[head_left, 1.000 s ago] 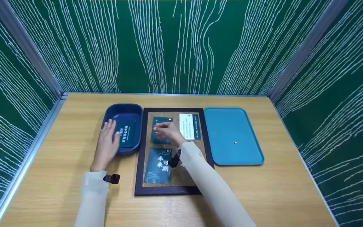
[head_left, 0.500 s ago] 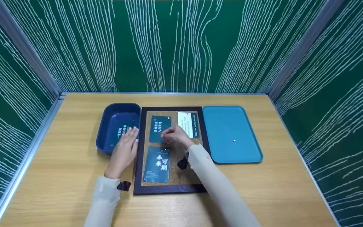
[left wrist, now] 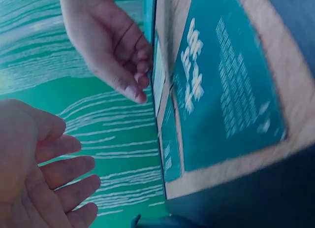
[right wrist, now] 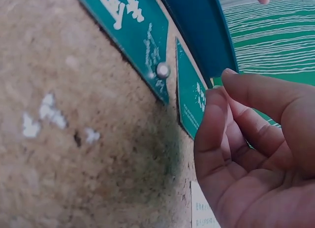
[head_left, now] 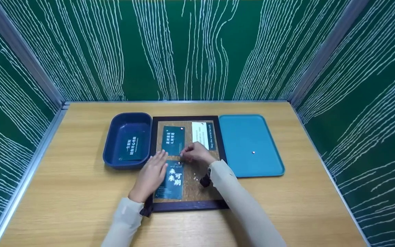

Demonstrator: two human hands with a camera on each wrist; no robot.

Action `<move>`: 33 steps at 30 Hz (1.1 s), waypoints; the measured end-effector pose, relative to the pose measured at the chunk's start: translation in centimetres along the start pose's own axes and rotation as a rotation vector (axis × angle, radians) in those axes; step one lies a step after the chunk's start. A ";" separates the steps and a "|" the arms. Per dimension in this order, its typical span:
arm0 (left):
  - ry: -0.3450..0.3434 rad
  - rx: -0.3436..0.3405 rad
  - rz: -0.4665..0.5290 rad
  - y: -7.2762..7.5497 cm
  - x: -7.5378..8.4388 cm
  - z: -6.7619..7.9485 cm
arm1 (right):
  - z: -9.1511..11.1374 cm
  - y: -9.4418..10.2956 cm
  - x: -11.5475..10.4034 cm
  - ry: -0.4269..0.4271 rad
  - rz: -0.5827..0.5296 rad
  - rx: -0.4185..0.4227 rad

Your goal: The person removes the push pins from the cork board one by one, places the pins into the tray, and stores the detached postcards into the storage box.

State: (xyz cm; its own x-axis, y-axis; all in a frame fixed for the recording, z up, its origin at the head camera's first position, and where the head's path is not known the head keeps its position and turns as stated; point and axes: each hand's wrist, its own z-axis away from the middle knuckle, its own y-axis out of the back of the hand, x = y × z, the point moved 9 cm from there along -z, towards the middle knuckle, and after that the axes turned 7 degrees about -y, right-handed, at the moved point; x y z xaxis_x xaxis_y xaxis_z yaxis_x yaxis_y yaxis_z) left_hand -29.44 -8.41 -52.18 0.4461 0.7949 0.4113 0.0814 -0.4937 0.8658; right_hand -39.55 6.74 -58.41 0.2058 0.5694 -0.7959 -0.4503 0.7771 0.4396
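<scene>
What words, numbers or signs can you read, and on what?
"未来可期": nearer green card on corkboard.
"May the world be", last word blurred: white-and-green card.
"开心勇敢", rest unclear: card in tub in blue tub.
Farther green card: too blurred.
Fine print: too small.

Left fingers (head_left: pixel 157 158) bar the right fingers (head_left: pixel 190 150) leftward; free room lies over the tray (head_left: pixel 249 133).

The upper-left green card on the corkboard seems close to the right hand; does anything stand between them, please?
Nothing visible does: the right hand is beside the lower right corner of the upper-left green card, though whether they touch is unclear.
</scene>
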 end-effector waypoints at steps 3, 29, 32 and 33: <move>-0.004 -0.025 -0.004 -0.9 0.2 0.1 | -0.1 -0.1 0.2 0.000 0.024 -0.009; -0.008 -0.156 0.070 -5.9 1.0 1.7 | -0.3 -1.6 1.6 0.006 0.072 -0.065; -0.012 -0.165 0.069 -6.1 1.0 1.8 | -0.3 -1.6 1.5 0.017 0.071 -0.058; -0.013 -0.170 0.071 -6.2 1.0 1.8 | -0.3 -1.6 1.5 0.019 0.071 -0.056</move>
State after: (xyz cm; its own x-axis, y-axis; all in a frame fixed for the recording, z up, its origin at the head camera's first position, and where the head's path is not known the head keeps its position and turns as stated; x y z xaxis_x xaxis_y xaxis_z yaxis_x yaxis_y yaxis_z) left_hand -27.87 -5.17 -57.64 0.4567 0.7551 0.4704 -0.1018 -0.4809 0.8709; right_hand -38.75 6.33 -60.43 0.1554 0.6169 -0.7716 -0.5110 0.7186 0.4716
